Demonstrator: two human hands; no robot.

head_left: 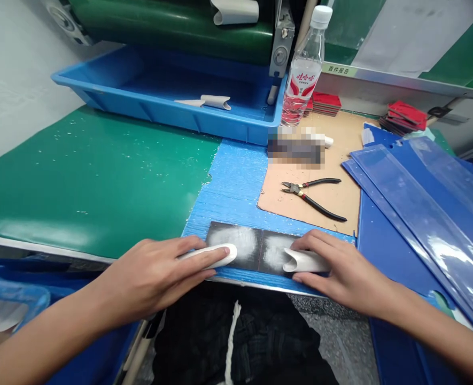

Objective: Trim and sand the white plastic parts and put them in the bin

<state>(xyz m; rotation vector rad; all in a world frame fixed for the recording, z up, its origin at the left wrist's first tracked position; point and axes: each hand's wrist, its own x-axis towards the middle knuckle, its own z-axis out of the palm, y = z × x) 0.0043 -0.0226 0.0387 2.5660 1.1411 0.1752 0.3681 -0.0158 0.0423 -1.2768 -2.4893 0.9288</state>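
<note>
My left hand (160, 272) presses a white curved plastic piece (216, 255) down on a dark strip (236, 243) dusted with white powder. My right hand (336, 267) grips a second white curved piece (304, 261), open end facing left, on the same strip. The two pieces lie apart, with a powdery patch between them. The strip rests on a blue ribbed mat (236, 198) at the bench's front edge. Black-handled side cutters (310, 195) lie on brown cardboard (320, 211), beyond my right hand.
A blue tray (168, 101) holding a white curved piece stands behind the green bench top (87, 182). A plastic water bottle (304, 69), a blurred object (296, 147) and red stacks (404, 117) sit at the back. Blue plastic sheets (432, 214) lie to the right.
</note>
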